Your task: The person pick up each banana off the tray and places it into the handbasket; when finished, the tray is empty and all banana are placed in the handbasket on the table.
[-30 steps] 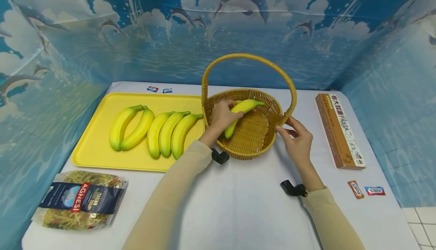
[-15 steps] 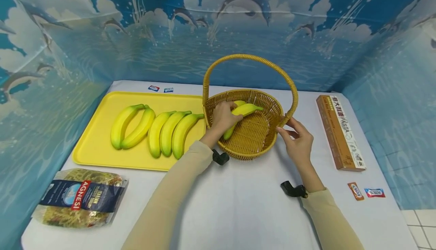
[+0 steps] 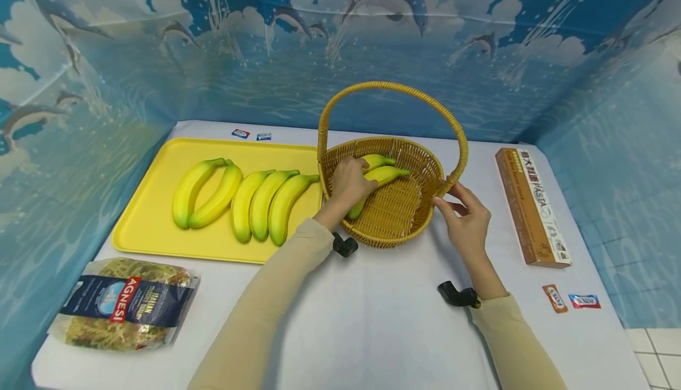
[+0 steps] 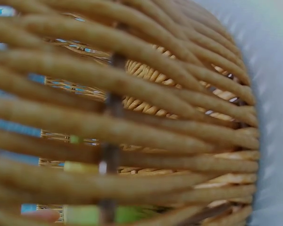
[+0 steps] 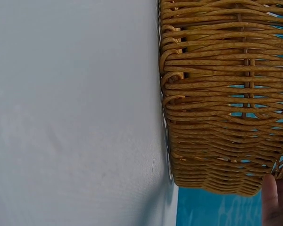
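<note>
A wicker basket (image 3: 396,237) with a tall hoop handle stands at mid-table. My left hand (image 3: 348,183) reaches inside it and grips a yellow banana (image 3: 384,175) low over the basket floor. A second banana (image 3: 379,160) lies just behind, against the far wall. My right hand (image 3: 465,215) touches the basket's right rim at the handle's foot, fingers nearly straight. The left wrist view shows the basket wall (image 4: 146,117) very close, with yellow-green banana (image 4: 85,214) showing through gaps. In the right wrist view a fingertip (image 5: 270,197) shows beside the basket wall (image 5: 217,103).
A yellow tray (image 3: 140,224) left of the basket carries several bananas (image 3: 255,204). A bag of pasta (image 3: 125,304) lies at the front left, a long pasta box (image 3: 532,207) at the right. Small wrappers (image 3: 571,299) lie front right and small packets (image 3: 250,136) at the back.
My left hand has lowered the banana deeper into the basket, next to the other one. The right hand has stayed at the rim.
</note>
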`<state>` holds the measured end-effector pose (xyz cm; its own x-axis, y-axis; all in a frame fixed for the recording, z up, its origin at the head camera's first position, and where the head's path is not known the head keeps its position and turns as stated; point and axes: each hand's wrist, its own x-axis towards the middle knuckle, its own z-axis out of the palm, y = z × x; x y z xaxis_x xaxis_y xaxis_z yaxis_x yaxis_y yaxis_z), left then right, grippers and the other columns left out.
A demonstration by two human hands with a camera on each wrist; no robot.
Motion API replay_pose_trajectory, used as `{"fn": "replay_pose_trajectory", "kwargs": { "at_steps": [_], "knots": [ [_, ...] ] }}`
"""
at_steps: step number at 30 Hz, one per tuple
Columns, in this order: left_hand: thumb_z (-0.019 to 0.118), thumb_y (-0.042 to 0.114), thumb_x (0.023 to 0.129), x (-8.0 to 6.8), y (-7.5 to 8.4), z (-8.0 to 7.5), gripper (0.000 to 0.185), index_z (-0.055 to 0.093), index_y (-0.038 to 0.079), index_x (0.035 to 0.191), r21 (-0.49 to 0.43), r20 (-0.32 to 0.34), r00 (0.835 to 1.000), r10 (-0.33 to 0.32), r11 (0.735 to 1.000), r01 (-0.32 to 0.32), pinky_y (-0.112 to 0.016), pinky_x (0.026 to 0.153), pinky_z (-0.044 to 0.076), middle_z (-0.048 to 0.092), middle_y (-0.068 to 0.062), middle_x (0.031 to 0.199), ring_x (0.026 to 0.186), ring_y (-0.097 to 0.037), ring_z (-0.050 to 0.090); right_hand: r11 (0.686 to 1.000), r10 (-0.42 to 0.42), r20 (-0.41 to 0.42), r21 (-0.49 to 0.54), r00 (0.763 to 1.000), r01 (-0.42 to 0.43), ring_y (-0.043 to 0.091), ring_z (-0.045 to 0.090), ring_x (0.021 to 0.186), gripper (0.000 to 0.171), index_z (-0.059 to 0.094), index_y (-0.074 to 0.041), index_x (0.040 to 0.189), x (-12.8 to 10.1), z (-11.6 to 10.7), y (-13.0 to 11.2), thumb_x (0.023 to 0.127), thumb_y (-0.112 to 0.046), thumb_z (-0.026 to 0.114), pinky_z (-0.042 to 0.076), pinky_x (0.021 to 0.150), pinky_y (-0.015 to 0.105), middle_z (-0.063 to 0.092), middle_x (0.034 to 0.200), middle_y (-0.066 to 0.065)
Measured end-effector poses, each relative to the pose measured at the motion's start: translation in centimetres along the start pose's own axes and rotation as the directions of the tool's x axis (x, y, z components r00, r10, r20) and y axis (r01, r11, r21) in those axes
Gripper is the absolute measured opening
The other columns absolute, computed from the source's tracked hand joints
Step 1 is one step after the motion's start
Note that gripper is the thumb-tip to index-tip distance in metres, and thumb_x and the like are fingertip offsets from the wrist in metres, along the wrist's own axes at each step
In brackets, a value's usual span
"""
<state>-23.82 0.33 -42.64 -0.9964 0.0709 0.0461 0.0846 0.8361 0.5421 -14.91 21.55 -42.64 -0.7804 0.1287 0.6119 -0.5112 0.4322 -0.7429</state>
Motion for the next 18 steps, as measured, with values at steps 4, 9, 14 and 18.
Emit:
{"fn": "replay_pose_trajectory", "kwargs": {
  "at_steps": [4, 9, 14, 18],
  "knots": [
    [0.079, 0.034, 0.082, 0.0, 0.1, 0.0, 0.043, 0.07, 0.014, 0.12, 0.033, -0.004, 1.0, 0.009, 0.999, -0.009, -0.035, 0.084, 0.055, 0.063, -0.008, 0.117, 0.108, -0.024, 0.061, 1.0, 0.003, 0.004, -0.004, 1.0, -0.003, -0.008, 0.06, 0.1, 0.046, 0.062, 0.012, 0.122, 0.0, -0.1, -0.1, 0.078, 0.015, 0.071, 0.051, 0.078, 0.008, 0.065, 0.106, 0.035],
    [0.077, 0.033, 0.084, 0.0, 0.0, -0.3, 0.043, 0.069, 0.015, 0.122, -0.002, -0.006, 0.999, 0.047, 0.999, -0.047, -0.038, 0.084, 0.055, 0.062, -0.008, 0.123, 0.113, -0.026, 0.059, 1.0, 0.013, 0.008, -0.005, 1.0, -0.013, -0.008, 0.06, 0.1, 0.046, 0.062, 0.012, 0.123, 0.1, -0.1, 0.0, 0.078, 0.015, 0.071, 0.051, 0.078, 0.008, 0.065, 0.107, 0.033],
    [0.072, 0.033, 0.088, -1.4, -0.7, -2.5, 0.044, 0.066, 0.012, 0.127, -0.185, 0.007, 0.989, 0.149, 0.972, -0.145, -0.042, 0.09, 0.052, 0.059, -0.01, 0.132, 0.115, -0.028, 0.058, 1.0, 0.02, 0.009, -0.002, 1.0, -0.02, -0.009, 0.06, 0.1, 0.046, 0.061, 0.012, 0.123, -0.1, 0.0, -0.1, 0.078, 0.015, 0.071, 0.051, 0.077, 0.008, 0.065, 0.107, 0.033],
    [0.071, 0.03, 0.089, -3.4, -2.8, -5.6, 0.044, 0.065, 0.009, 0.128, -0.338, -0.019, 0.984, 0.177, 0.925, -0.173, -0.043, 0.089, 0.05, 0.059, -0.012, 0.128, 0.11, -0.032, 0.059, 1.0, 0.03, 0.006, -0.008, 1.0, -0.029, -0.008, 0.06, 0.1, 0.045, 0.061, 0.012, 0.124, -0.1, -0.1, -0.2, 0.079, 0.014, 0.071, 0.051, 0.078, 0.008, 0.065, 0.108, 0.033]
  ]
}}
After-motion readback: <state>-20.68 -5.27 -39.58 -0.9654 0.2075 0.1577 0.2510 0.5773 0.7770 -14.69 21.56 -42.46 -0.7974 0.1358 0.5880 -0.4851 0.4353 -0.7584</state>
